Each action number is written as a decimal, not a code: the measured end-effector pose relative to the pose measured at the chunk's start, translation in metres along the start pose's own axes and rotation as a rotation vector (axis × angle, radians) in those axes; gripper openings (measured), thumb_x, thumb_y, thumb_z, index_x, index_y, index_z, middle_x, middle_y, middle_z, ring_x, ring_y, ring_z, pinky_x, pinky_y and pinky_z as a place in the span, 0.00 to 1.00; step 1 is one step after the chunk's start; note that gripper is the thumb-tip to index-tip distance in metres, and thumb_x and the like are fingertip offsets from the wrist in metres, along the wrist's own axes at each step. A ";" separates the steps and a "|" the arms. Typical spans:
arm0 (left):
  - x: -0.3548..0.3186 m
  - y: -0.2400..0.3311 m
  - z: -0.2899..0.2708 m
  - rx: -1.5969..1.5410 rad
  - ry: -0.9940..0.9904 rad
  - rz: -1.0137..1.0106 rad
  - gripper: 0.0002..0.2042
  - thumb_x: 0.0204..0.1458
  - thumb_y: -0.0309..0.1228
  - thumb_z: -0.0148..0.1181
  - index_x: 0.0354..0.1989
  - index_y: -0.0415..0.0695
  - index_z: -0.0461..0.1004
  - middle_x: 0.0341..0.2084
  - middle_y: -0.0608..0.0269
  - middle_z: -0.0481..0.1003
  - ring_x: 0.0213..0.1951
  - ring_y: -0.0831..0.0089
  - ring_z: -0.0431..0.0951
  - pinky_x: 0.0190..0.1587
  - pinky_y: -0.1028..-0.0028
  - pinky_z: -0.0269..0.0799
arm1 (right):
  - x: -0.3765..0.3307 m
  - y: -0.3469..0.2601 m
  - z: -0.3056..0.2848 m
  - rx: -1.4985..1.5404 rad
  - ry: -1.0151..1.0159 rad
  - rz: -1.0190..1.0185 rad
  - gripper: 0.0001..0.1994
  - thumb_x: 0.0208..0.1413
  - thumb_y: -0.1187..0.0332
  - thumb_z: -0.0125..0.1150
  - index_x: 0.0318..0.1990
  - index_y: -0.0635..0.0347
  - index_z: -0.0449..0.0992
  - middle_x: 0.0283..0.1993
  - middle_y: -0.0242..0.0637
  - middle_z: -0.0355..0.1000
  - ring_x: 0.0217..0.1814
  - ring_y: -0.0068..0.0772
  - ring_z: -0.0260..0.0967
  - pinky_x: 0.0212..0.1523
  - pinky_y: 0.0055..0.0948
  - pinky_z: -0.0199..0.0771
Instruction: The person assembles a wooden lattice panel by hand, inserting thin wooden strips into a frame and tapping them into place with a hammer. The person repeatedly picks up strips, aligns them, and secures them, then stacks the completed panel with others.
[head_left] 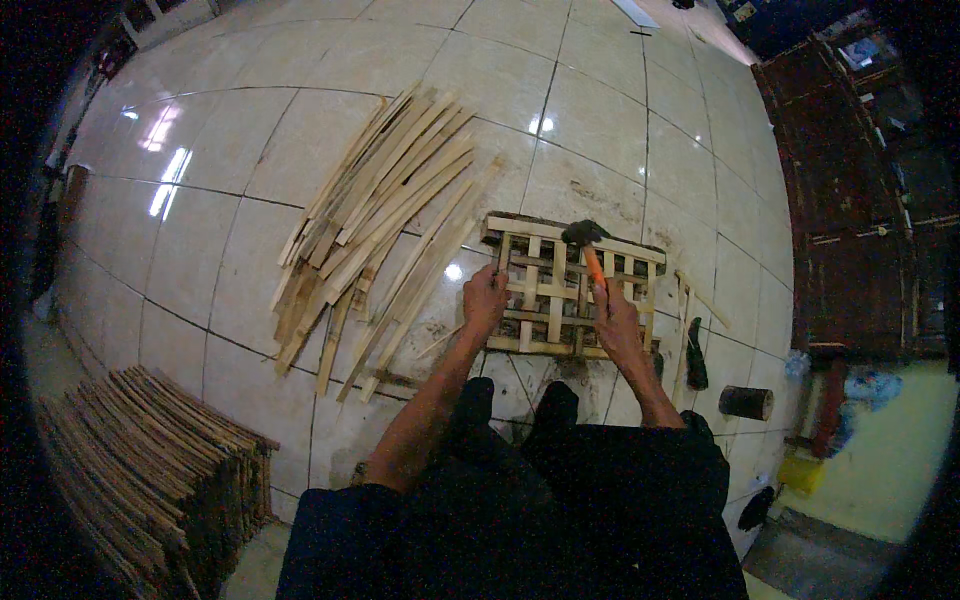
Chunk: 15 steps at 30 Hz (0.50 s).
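Observation:
A woven lattice of pale flat strips (557, 310) lies on the floor in front of my feet, with a dark bar along its far edge. My right hand (617, 318) is closed round the orange handle of a hammer (595, 262). The dark hammer head is over the lattice's far edge; whether it touches cannot be told. At the lattice's left side, my left hand (485, 298) is closed, its fingers pinching the end of an upright strip (504, 250) near the left corner.
Loose flat strips (380, 220) lie in a heap to the left on the tiled floor (250, 240). A stack of finished-looking slatted pieces (150, 470) stands at the lower left. On the right are a dark tool (696, 355), a short cylinder (746, 402) and brown wooden furniture (845, 200).

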<state>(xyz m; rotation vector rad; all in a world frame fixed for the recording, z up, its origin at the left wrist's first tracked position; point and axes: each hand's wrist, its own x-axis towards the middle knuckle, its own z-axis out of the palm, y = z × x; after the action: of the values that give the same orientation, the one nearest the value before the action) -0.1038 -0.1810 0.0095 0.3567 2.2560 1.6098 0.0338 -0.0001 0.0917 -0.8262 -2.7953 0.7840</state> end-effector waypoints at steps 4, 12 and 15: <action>0.000 -0.005 0.004 -0.074 -0.048 -0.023 0.10 0.56 0.32 0.53 0.33 0.36 0.72 0.21 0.49 0.75 0.23 0.60 0.79 0.27 0.62 0.72 | 0.021 -0.053 -0.016 -0.088 -0.133 -0.064 0.15 0.67 0.58 0.44 0.44 0.63 0.65 0.16 0.48 0.64 0.15 0.47 0.61 0.18 0.43 0.57; 0.006 -0.021 0.007 0.080 -0.029 -0.039 0.10 0.54 0.33 0.57 0.34 0.37 0.73 0.25 0.47 0.76 0.28 0.46 0.77 0.32 0.56 0.71 | 0.074 -0.142 -0.003 -0.077 -0.135 -0.297 0.14 0.67 0.58 0.43 0.43 0.63 0.63 0.19 0.54 0.66 0.20 0.56 0.66 0.21 0.47 0.61; 0.004 -0.023 0.017 0.205 -0.011 0.115 0.12 0.55 0.35 0.56 0.34 0.37 0.73 0.26 0.48 0.77 0.28 0.45 0.76 0.32 0.56 0.71 | 0.065 -0.040 0.030 -0.169 -0.135 -0.296 0.15 0.67 0.57 0.42 0.43 0.62 0.63 0.20 0.55 0.66 0.21 0.57 0.65 0.23 0.48 0.61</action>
<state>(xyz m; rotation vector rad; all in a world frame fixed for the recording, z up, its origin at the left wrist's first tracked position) -0.1009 -0.1721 -0.0178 0.5555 2.4386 1.4272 -0.0478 -0.0077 0.0845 -0.3742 -3.0368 0.5802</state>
